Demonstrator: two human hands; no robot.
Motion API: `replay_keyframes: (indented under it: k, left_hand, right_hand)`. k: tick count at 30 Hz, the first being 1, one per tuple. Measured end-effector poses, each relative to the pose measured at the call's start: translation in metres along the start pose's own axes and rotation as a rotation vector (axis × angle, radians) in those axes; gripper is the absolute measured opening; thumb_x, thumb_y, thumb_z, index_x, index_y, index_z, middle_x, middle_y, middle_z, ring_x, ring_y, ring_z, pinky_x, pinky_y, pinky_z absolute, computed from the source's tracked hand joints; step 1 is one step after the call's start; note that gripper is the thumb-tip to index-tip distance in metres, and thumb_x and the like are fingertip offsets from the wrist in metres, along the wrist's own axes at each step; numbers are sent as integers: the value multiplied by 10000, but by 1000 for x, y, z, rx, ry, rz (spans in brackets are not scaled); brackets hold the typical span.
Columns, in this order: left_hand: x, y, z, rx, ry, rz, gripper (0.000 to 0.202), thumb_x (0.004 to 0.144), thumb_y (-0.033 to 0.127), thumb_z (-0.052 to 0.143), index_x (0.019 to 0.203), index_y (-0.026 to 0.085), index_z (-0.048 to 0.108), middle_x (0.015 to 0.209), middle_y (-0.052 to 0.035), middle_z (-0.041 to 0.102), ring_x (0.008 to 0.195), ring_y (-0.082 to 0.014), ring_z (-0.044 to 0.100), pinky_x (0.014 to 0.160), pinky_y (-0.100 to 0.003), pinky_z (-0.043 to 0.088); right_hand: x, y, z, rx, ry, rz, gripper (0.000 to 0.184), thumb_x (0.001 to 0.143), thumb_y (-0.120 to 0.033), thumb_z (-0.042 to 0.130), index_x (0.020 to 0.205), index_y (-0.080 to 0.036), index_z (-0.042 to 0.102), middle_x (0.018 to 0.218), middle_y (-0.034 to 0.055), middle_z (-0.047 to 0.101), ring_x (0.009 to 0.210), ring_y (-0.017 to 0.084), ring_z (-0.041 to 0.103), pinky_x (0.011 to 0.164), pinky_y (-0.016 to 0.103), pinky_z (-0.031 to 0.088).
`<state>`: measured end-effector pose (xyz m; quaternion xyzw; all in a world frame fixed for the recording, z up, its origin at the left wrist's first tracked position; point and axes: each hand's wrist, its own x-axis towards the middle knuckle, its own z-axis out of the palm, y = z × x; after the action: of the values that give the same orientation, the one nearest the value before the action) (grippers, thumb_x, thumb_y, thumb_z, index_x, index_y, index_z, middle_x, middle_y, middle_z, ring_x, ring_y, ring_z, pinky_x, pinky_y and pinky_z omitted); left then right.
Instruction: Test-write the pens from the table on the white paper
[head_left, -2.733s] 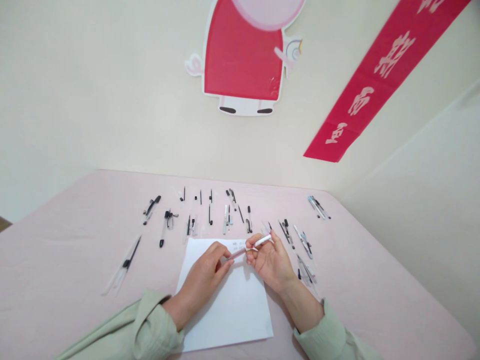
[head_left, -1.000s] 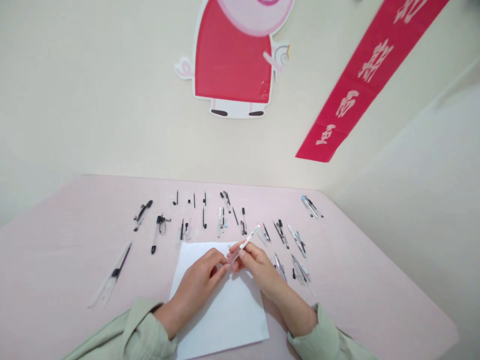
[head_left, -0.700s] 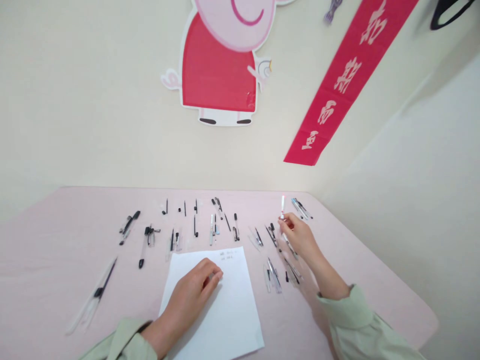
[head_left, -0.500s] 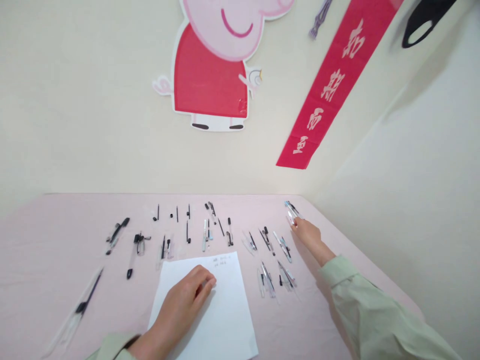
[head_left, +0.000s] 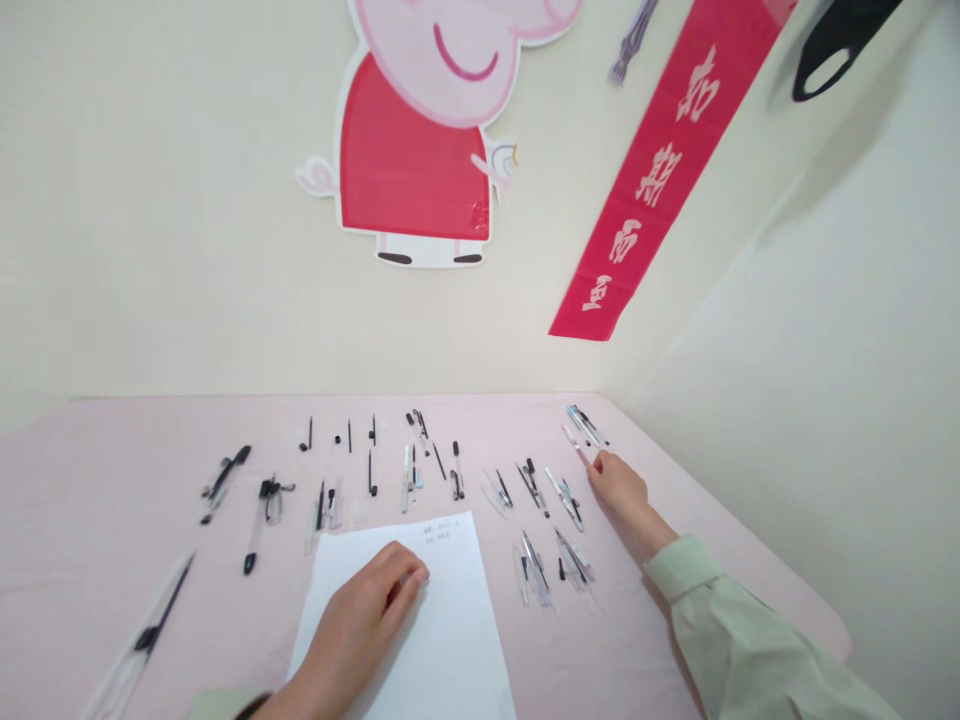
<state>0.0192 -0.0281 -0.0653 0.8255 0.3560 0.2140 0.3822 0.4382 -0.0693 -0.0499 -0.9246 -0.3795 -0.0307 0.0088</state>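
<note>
My left hand [head_left: 365,612] lies on a white sheet of paper [head_left: 442,640] with its fingers loosely bent and nothing in them. My right hand [head_left: 619,484] is stretched out to the far right of the pink table [head_left: 90,480]. Its fingertips sit just beside a white pen with a pink tip [head_left: 576,444], which lies on the table next to a small group of pens [head_left: 586,424]. The right hand's fingers hold nothing.
Several pens and loose pen parts lie in rows across the table, from a black pen [head_left: 225,470] at the left to pairs at the right [head_left: 564,496]. A clear pen [head_left: 142,635] lies near the left front. The wall stands close behind.
My right hand carried the white pen from over the paper to the far right and laid it down by the group of pens. My left hand stayed on the paper. The view shifted right.
</note>
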Motion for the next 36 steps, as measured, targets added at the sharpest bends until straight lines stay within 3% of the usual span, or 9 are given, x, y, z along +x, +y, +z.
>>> replay_keyframes:
  k: [12, 20, 29, 36]
  left_hand:
    - [2, -2, 0, 6, -23, -14, 311, 958, 393, 354, 789, 236, 562, 857, -26, 617, 801, -202, 605, 728, -305, 438]
    - [3, -2, 0, -2, -58, -29, 333, 966, 399, 329, 788, 226, 551, 856, -25, 598, 816, -196, 593, 744, -301, 423]
    - [2, -1, 0, 22, -62, -40, 333, 963, 397, 327, 789, 226, 554, 861, -30, 604, 810, -200, 592, 744, -300, 418]
    - [3, 0, 0, 32, -49, -29, 327, 961, 374, 328, 771, 225, 548, 846, -30, 601, 791, -196, 590, 722, -296, 413]
  right_hand:
    - [37, -25, 13, 36, 79, 69, 310, 961, -304, 392, 1085, -130, 617, 1049, 167, 665, 937, 243, 652, 710, 289, 446]
    - [59, -24, 18, 47, 92, 177, 360, 967, -344, 387, 1119, -101, 605, 1044, 196, 660, 964, 293, 666, 762, 350, 497]
    - [59, -15, 18, 64, 111, 182, 349, 966, -343, 399, 1126, -96, 587, 1035, 199, 652, 977, 286, 661, 781, 342, 488]
    - [48, -28, 3, 114, 101, 111, 290, 936, -343, 444, 1043, -129, 608, 953, 150, 682, 882, 260, 660, 666, 301, 440]
